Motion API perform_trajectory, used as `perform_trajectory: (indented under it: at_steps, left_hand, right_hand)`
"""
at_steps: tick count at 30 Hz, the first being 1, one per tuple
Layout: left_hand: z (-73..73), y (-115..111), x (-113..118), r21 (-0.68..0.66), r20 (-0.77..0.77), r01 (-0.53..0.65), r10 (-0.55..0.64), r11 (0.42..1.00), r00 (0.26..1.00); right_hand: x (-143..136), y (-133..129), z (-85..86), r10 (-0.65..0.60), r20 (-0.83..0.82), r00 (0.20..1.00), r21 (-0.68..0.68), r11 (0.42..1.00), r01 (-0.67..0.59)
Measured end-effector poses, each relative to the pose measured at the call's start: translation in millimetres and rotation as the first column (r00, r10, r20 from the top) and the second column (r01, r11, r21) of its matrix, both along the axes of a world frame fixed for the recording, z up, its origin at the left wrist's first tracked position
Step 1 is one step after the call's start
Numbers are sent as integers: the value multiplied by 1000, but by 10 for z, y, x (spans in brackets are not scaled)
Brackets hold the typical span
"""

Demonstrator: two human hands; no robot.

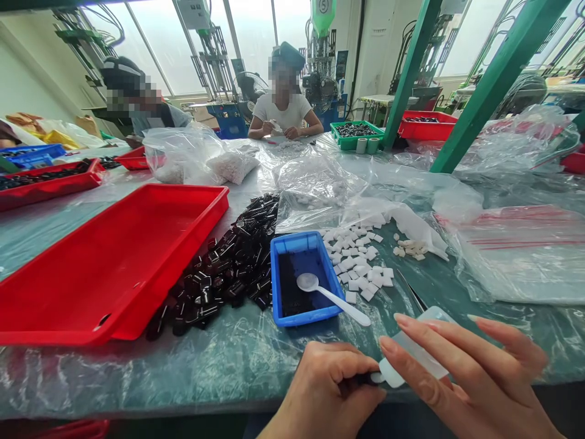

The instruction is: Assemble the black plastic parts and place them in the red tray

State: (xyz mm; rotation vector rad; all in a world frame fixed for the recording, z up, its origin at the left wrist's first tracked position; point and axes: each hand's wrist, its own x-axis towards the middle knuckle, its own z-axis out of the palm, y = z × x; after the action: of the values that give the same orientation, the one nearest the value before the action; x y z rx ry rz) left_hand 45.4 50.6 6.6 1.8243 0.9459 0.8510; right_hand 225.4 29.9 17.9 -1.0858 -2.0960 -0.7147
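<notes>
My left hand (326,384) is closed, pinching a small black part (361,379) mostly hidden by the fingers. My right hand (470,360) grips a translucent white squeeze bottle (432,356), tipped so its nozzle end meets the black part. Just past the bottle, tweezers (414,292) lie on the table. A blue tray (307,320) in front of me holds dark contents, with a white plastic spoon (340,300) resting across its rim. White square pieces (361,268) are scattered to its right, and a heap of shiny black parts (228,262) spreads to its left.
A large red tray (105,244) stands at left. Plastic bags (525,250) lie at right, with another clear bag (320,177) behind the blue tray. A green post (498,85) slants up at right. Two people (284,107) sit across the table near a green basket (356,131).
</notes>
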Motion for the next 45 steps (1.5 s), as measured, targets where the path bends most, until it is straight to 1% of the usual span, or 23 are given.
perform_trajectory:
  at_steps: [3,8,11,14,23,29,33,38,45]
  left_hand:
    - [7,-1,-8,15,1,-16,16,1000,1000]
    - [-5,3,-6,35,-2,-20,20,999,1000]
    - [-5,-1,-4,52,-22,-23,24,998,999]
    - [6,2,-8,54,-40,-20,22,998,999]
    - [2,7,3,38,-6,-24,24,999,1000]
    - [24,2,-4,-5,-31,-15,15,1000,999]
    - [10,4,1,-5,-6,-14,14,1000,1000]
    - [1,7,-4,9,12,-21,21,1000,1000]
    - [24,-9,-3,-15,-26,-6,6,1000,1000]
  right_hand:
    - [6,2,24,-5,8,1000,-6,1000,5]
    - [-13,27,52,-16,35,999,29,999,15]
    - [-22,29,51,-12,23,1000,35,999,11]
    - [-18,12,45,1,1,1000,13,1000,-1]
    - [13,7,34,0,13,1000,11,1000,0]
    - [11,20,46,15,26,1000,-4,1000,-15]
    - [28,9,27,7,44,999,5,1000,-7]
    - [14,3,2,7,-6,1000,7,1000,-7]
    - [-2,-7,8,5,-30,1000,-14,1000,-6]
